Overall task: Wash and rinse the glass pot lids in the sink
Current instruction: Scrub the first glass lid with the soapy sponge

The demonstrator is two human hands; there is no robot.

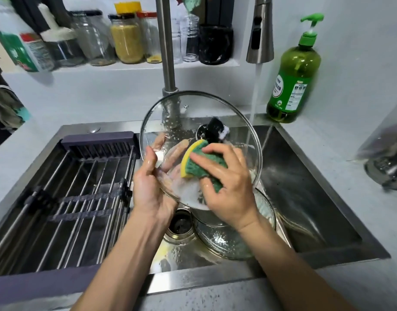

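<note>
Scrubbing is the step in hand, we judge, since suds are clinging to the glass and nothing looks rinsed yet. Going from the left, we are passing the steel-rod drying rack laid across the sink. Next, our left hand is gripping the big round glass pot lid by its lower-left rim, thumb in front and fingers showing through the glass, tilting it above the basin. Our right hand is pinching a folded sponge, yellow foam with a rough green scouring face, and pressing it to the foamy glass below the black knob. A second glass lid, possibly soapy too, is lying in the basin beneath. Further right, water is running from the steel faucet head; rinsing calls for swinging the slippery lid under it.
</note>
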